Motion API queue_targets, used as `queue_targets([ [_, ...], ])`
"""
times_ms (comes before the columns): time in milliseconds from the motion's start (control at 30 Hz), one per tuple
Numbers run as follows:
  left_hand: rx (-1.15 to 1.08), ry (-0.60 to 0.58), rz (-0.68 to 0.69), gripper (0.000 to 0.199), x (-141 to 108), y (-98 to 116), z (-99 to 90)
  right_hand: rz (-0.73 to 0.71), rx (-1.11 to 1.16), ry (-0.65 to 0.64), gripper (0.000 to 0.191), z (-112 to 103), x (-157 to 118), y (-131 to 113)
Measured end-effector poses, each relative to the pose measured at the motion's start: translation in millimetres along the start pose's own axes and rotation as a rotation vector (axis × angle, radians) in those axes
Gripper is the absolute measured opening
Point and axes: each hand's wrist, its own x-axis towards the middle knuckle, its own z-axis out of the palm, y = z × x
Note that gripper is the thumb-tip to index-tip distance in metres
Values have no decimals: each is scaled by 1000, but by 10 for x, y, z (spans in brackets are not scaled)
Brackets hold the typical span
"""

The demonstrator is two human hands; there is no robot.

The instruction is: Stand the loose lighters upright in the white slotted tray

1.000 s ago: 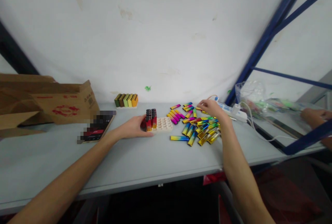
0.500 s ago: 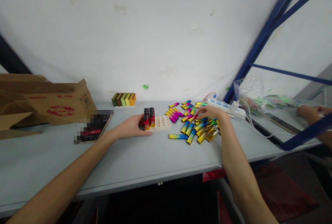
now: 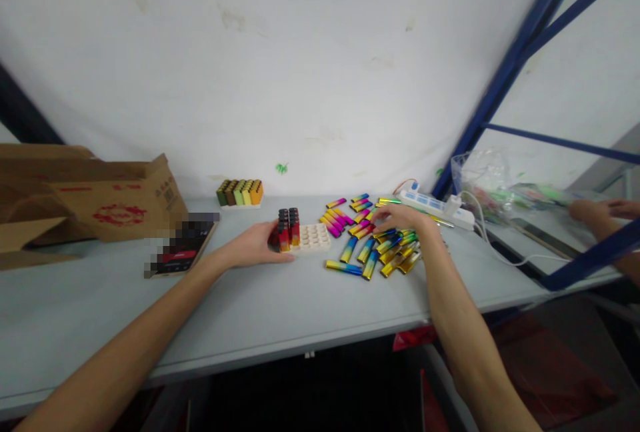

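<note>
My left hand (image 3: 260, 242) is wrapped around the left end of a white tray (image 3: 315, 237) with round-cornered slots. Red lighters (image 3: 284, 235) with black tops stand upright in two rows at that end; the tray's right part shows bare slots. Over a loose pile of shiny lighters (image 3: 387, 252) reaches my right hand (image 3: 397, 217), fingers curved and apart, its fingertips close to a red-and-yellow lighter (image 3: 361, 229). The pile's colours run yellow-blue, pink-yellow and gold. Part of it is hidden under my right hand.
A filled tray of green, brown, yellow and orange lighters (image 3: 240, 193) stands by the wall. Left are a cardboard box (image 3: 120, 202) and a dark flat item (image 3: 185, 249), partly pixelated. Right are a power strip (image 3: 435, 204), blue frame (image 3: 495, 92) and another person's hand (image 3: 590, 213).
My right hand has shifted slightly left over the pile. A yellow-blue lighter beneath it has slid left and turned. My left hand keeps its place on the tray.
</note>
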Motion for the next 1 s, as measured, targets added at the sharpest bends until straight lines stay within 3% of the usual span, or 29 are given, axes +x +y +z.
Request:
queue_targets([
  [400, -38, -9, 8, 70, -10, 20, -11, -16, 142, -76, 53, 72, 62, -144],
  [633, -48, 9, 10, 70, 0, -12, 0, 1, 106, -43, 55, 48, 59, -105],
  [767, -37, -5, 23, 72, 3, -5, 1, -16, 258, -19, 54, -13, -23, -138],
  [867, -25, -5, 30, 72, 5, -13, 5, -57, 500, 147, 51, -38, -70, -205],
  [1000, -12, 11, 26, 71, 16, -43, 13, -136, 778, 546, 46, -69, -80, -327],
])
